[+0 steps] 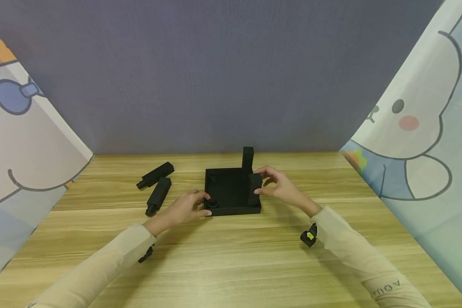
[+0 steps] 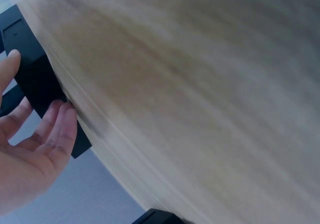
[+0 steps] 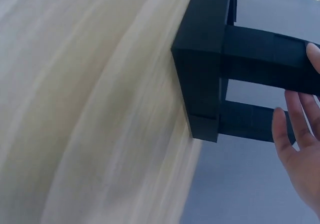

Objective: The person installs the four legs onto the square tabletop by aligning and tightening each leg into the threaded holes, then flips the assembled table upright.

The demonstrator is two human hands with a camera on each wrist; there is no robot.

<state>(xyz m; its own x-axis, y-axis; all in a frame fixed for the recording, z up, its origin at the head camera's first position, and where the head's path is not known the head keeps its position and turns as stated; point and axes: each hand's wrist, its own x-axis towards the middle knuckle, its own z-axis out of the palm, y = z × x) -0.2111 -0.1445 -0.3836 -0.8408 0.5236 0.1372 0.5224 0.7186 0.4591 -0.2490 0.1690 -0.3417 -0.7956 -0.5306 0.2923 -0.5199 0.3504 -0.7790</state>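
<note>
A shallow square black tray [image 1: 231, 211] lies on the wooden table, with a round socket [image 1: 212, 203] at its front left corner and another socket [image 1: 213, 176] at the back left. My left hand [image 1: 186, 207] grips the tray's front left corner, thumb on the front wall and fingers along the left side. At the front right corner stands an upright black square post [image 1: 255, 190]; my right hand [image 1: 279, 188] holds it near the top, thumb on its near side. A second black post [image 1: 247, 159] stands upright at the back right corner, close beside the right fingers.
Two more black posts with narrow threaded-looking ends, one farther back [image 1: 158, 174] and one nearer [image 1: 159, 196], lie on the table left of the tray. A grey panel [image 1: 215, 77] rises behind the table; cartoon-printed cloths [image 1: 416, 111] flank both sides.
</note>
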